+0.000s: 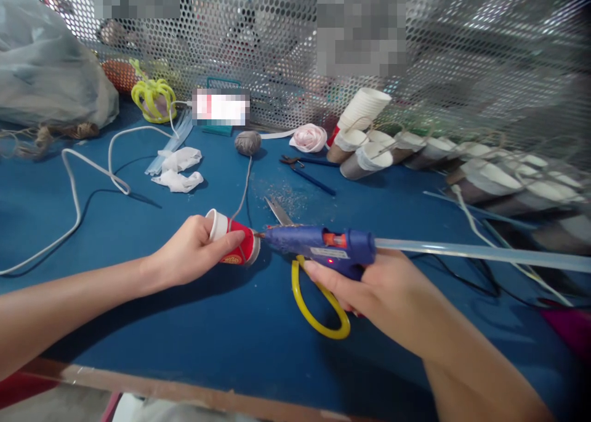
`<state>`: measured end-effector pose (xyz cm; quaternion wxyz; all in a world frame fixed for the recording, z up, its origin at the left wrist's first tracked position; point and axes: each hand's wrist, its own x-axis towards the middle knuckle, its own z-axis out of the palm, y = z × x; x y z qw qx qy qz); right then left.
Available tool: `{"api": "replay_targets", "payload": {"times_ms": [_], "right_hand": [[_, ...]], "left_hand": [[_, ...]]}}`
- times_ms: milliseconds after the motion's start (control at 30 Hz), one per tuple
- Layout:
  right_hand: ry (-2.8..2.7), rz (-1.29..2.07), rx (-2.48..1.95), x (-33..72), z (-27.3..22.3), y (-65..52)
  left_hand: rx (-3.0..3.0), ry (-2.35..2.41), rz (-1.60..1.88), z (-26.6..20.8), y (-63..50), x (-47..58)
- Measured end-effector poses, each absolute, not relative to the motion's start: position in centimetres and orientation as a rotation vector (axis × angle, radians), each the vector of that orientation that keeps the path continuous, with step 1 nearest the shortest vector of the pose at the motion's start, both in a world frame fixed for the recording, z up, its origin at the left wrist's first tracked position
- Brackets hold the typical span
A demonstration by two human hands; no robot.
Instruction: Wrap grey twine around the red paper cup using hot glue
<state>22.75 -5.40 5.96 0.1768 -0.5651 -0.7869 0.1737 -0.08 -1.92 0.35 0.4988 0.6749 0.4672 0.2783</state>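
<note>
Best to hold the red-and-white paper cup [237, 254] steady in the left hand [187, 253], wrapped around its side with the thumb laid along the red wall and clear of the nozzle. Better to meet the cup's edge lightly with the tip of the blue glue gun [298, 240], touching or just beside it, hard to say which, and to squeeze out only a little. Worth leaving slack in the grey yarn strand [247, 185] between cup and yarn ball [248, 143], and minding the scissors [296, 293] beneath the gun. Grasping the gun by its handle with the right hand [383, 286]; cannot tell whether pressing the trigger. As for the cup's place, raised above the blue table [258, 360], nearer than the yarn ball. Tipped onto its side, long axis mostly sideways, dipping from upper left to lower right; white end to the left, probably the mouth, red end pointed right, toward the nozzle. Facing it, a gun aimed left, nearly level, with the clear glue stick [462, 251] trailing out rightward.
</note>
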Motion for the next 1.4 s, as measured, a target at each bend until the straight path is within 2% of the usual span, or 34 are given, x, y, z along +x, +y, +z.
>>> {"api": "replay_targets", "payload": {"times_ms": [133,367,533,867,967,1200,1400], "right_hand": [[-2.111,0.811,-1.684,22.5,6.0,-5.1],[-2.007,0.976,-1.685,22.1,5.9,-4.7],[-2.028,0.963,-1.681,22.1,5.9,-4.7],[-2.272,0.504,-1.595,23.2,5.7,-5.7],[-2.212,0.585,-1.617,23.3,5.7,-6.1],[-1.697,1.102,-1.65,24.0,6.5,-5.1],[-1.389,0.948,-1.743,26.5,4.6,-0.9]], "left_hand": [[1.659,1.138,0.684,0.1,-2.1,-0.1],[1.697,1.142,0.691,0.2,-2.3,0.0],[1.715,1.141,0.694,0.0,-2.3,-0.1],[1.606,1.126,0.663,0.2,-1.8,-0.1],[1.556,1.117,0.641,0.2,-1.6,0.0],[1.48,1.066,0.777,0.5,-1.7,0.3],[1.534,0.973,0.808,0.6,-2.2,0.3]]}}
